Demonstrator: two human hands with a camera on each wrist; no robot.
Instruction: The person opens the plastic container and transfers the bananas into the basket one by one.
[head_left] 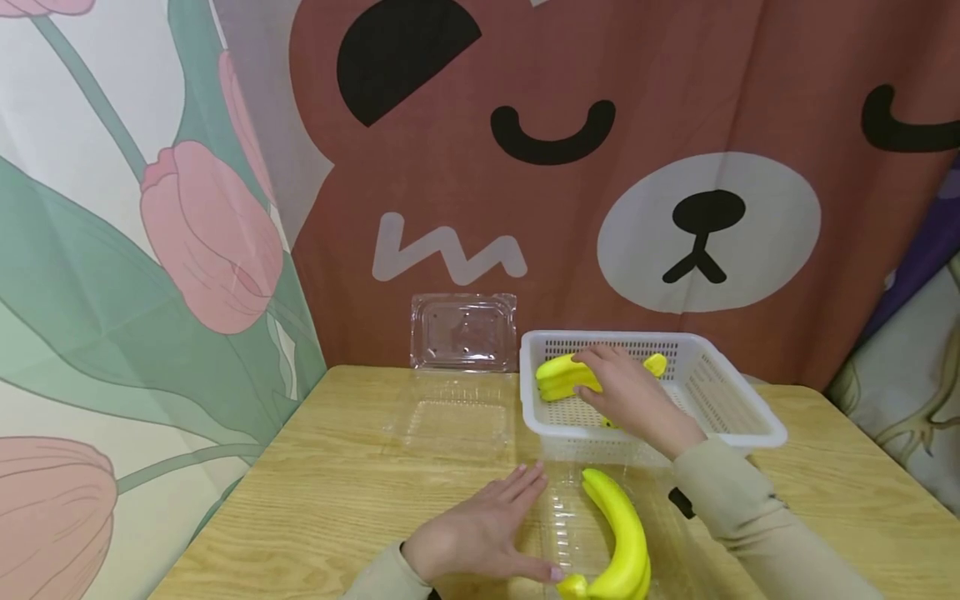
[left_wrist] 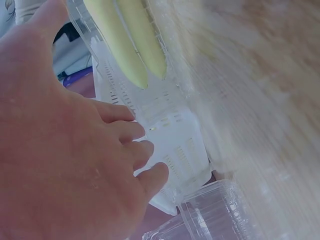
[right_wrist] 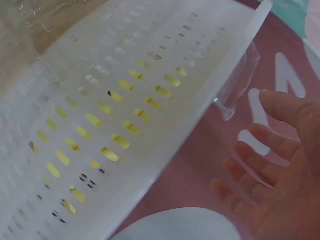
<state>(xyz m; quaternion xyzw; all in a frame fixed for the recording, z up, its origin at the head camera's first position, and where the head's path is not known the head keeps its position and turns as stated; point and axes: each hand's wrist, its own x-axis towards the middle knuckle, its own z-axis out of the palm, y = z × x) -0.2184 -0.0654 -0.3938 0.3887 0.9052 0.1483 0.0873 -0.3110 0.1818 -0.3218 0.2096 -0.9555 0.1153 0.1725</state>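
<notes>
In the head view, a white slotted basket holds yellow bananas. My right hand reaches over its front rim, fingers loosely extended and overlapping the bananas there. The right wrist view shows this hand with fingers spread apart, and yellow showing through the basket's slots. Nearer me, a curved bunch of bananas lies in a clear plastic container. My left hand is spread at the container's left side, thumb close to the bananas' stem end. In the left wrist view, its fingers extend beside the container.
A second clear container stands left of the basket, its lid raised against the curtain. The wooden table ends at the curtain. A small black object shows below my right sleeve.
</notes>
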